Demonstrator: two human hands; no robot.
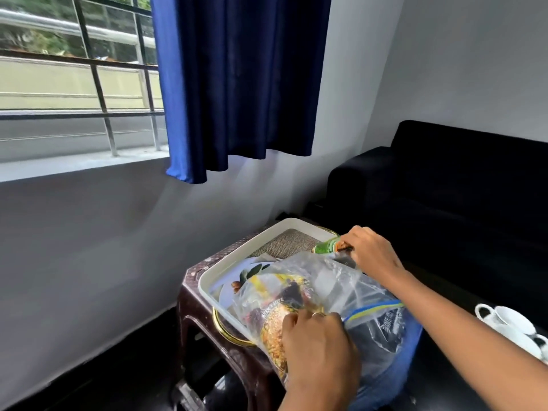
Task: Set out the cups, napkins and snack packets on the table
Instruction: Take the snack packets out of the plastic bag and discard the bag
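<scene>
The left hand [318, 348] grips the near edge of a clear zip bag [335, 295] of snack packets [274, 324], fingers curled into the plastic. The bag lies across a white tray [207, 277] with gold handles, which sits on a brown plastic stool [195, 315]. The right hand [369, 252] reaches over the bag and pinches a green packet [324, 247] at the tray's far corner. White cups [510, 321] stand well apart at the right edge, near a black sofa [459, 188]
</scene>
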